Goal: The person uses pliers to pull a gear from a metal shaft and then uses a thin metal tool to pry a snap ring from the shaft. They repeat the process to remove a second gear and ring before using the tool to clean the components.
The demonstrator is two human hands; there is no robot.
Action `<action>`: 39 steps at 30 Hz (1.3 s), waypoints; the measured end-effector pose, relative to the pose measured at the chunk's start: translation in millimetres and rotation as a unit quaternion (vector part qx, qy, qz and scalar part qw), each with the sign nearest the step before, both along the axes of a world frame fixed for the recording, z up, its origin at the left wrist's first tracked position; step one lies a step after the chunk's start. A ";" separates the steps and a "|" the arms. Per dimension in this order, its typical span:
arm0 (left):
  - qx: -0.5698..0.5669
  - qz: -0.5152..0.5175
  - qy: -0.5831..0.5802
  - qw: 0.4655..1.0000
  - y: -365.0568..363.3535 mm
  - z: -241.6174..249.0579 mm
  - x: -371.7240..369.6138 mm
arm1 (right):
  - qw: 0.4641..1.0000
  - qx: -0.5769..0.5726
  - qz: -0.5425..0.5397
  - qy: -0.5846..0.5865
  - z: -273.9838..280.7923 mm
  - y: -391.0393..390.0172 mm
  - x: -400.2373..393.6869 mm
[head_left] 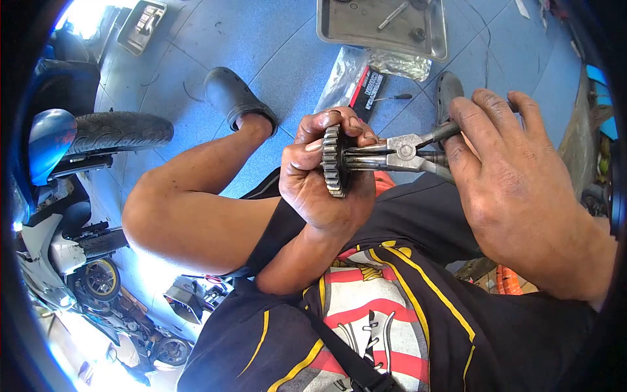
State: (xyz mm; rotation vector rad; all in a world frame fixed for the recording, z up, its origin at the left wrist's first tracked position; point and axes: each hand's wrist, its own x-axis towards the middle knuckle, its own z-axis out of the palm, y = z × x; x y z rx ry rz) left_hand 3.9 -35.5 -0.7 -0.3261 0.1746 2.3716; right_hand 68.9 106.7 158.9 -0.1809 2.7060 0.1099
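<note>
A dark toothed gear (334, 161) stands on edge in my left hand (321, 189), its fingers curled round the rim and back. My right hand (516, 189) grips a pair of pliers (406, 151) by the handles, which are spread apart. The slim jaws of the pliers reach to the gear's centre on its right side. What the jaw tips touch inside the gear is hidden. Both hands have dark grease on the fingers.
A metal tray (320, 23) with small parts lies on the blue tiled floor, near a chain box (371, 91), clear plastic packaging (339, 75) and a screwdriver (401, 97). Another tray (124, 40) lies farther left. Motorcycles with a tyre (124, 130) stand at left.
</note>
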 end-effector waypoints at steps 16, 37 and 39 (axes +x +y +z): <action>-0.013 -0.003 -0.031 0.999 0.3 2.4 3.7 | 0.998 -0.011 -0.013 -0.066 0.9 5.3 1.0; -0.033 -0.071 -0.161 0.984 -0.7 6.3 -20.4 | 0.984 -0.089 -0.099 0.122 16.8 42.3 -2.5; 0.002 -0.084 -0.182 0.980 0.1 5.0 -21.8 | 0.951 -0.194 -0.204 0.130 13.9 47.1 8.6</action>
